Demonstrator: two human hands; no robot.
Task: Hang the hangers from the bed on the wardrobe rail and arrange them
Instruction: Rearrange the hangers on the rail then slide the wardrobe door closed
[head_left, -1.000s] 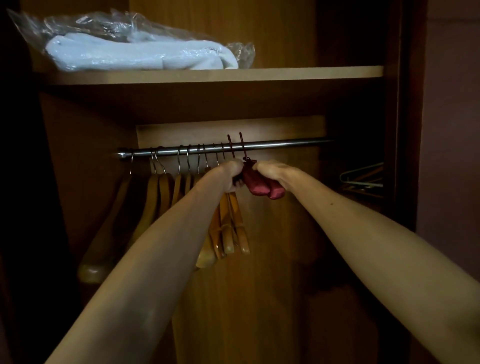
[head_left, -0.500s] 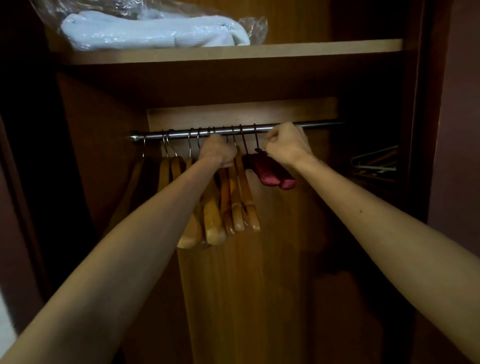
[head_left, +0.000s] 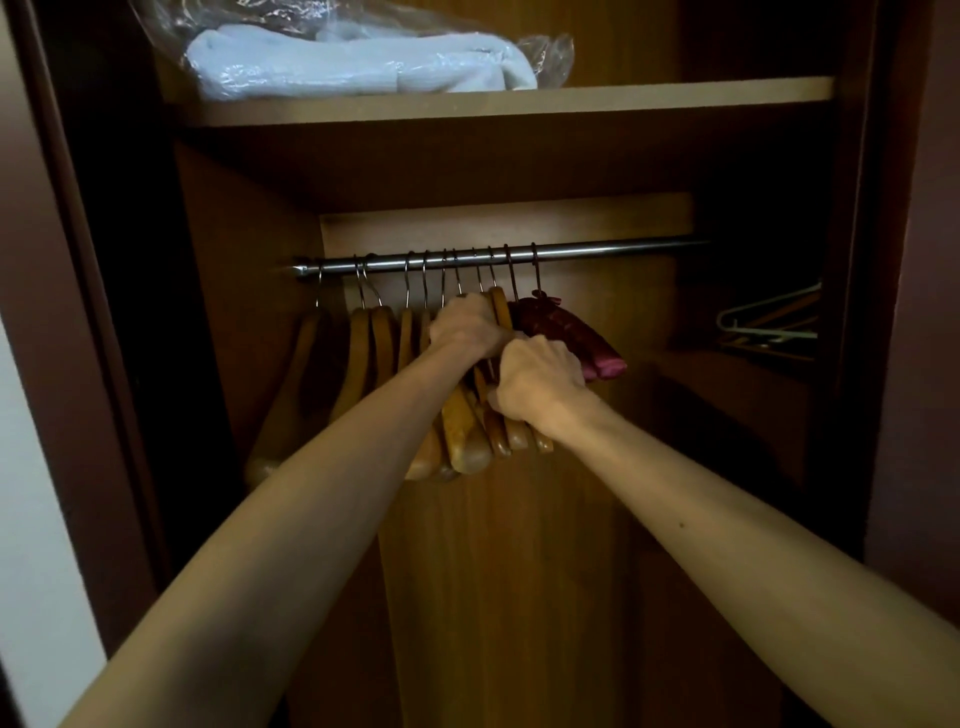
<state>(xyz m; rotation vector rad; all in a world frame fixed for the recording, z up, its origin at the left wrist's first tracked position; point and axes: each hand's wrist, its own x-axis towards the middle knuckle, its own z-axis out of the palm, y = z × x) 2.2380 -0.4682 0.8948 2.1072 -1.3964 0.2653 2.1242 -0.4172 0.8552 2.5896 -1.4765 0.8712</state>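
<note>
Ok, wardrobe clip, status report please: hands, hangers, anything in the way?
Both hands, left and right, grip bunched wooden hangers hanging on rail. Red padded hanger alongside. Nothing blocking.

- The fingers of the left hand (head_left: 470, 325) curl behind the wooden hangers (head_left: 467, 436), so their tips are hidden.
- The right hand (head_left: 540, 382) shows only its back; what its fingers clasp cannot be told.
- Both forearms run off the bottom edge.
- The padded red hangers (head_left: 571, 335) are partly covered by the right hand.
- The bagged white bedding (head_left: 353, 65) on the shelf (head_left: 675, 96) is cut by the top edge.
- Hangers at the wardrobe's dim right side (head_left: 774, 325) look like wire, perhaps.
</note>
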